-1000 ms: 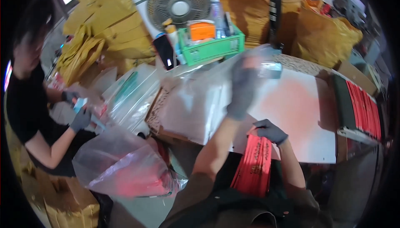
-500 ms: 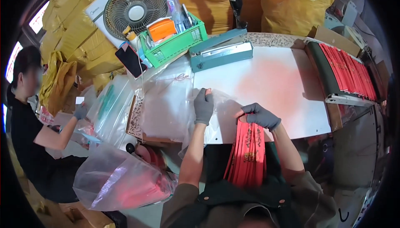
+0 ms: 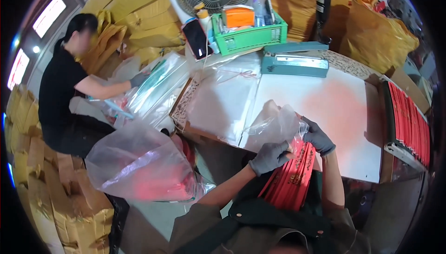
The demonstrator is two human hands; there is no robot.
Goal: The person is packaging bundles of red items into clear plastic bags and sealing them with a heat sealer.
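A fanned bundle of narrow red paper strips [image 3: 290, 182] with gold patterns hangs before my body, over the table's near edge. My right hand [image 3: 319, 136], in a grey glove, is closed around its upper end. A clear plastic bag [image 3: 275, 119] lies bunched at the top of the strips, partly over them. My left hand [image 3: 270, 157], also gloved, pinches the bag's near edge beside the strips, with bare fingertips showing. How far the strips reach into the bag cannot be made out.
The white table [image 3: 278, 89] carries a teal bag sealer [image 3: 295, 64] and a green basket [image 3: 251, 40] at the back. More red strips [image 3: 409, 121] stand in a rack at right. A large clear bag [image 3: 144, 166] is at left, near a seated co-worker [image 3: 60, 96].
My left hand has come from the table to the strips, bringing the clear bag. My right hand still holds the bundle. The view has swung left; the co-worker's arm reaches forward.
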